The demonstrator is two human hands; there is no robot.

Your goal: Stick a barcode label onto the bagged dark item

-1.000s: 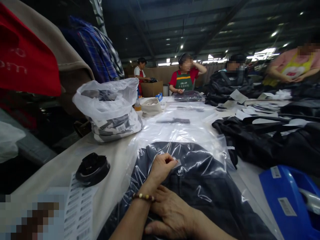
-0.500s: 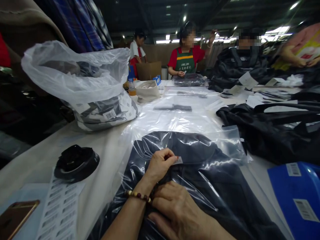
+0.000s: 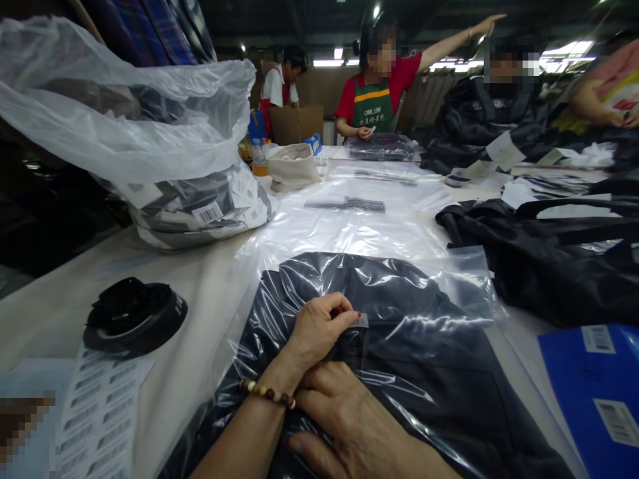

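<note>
A dark garment in a clear plastic bag [image 3: 399, 346] lies on the white table [image 3: 210, 293] right in front of me. My left hand [image 3: 319, 329], with a bead bracelet on the wrist, is closed in a pinch on a small white label [image 3: 361, 320] against the top of the bag. Just under that wrist, my right hand [image 3: 349, 426] lies flat on the bagged garment with its fingers pointing left, pressing it down and holding nothing.
A black tape roll [image 3: 132, 316] and a sheet of barcode stickers [image 3: 100, 419] sit at the left. A big plastic sack of tagged packets [image 3: 164, 166] stands behind them. Black garments [image 3: 549, 253] pile up at the right, a blue bin [image 3: 594, 386] near right. Several people work at the far end.
The view has dropped and moved closer to the table. Both hands keep their places on the bag. The person in the green apron has raised an arm to point.
</note>
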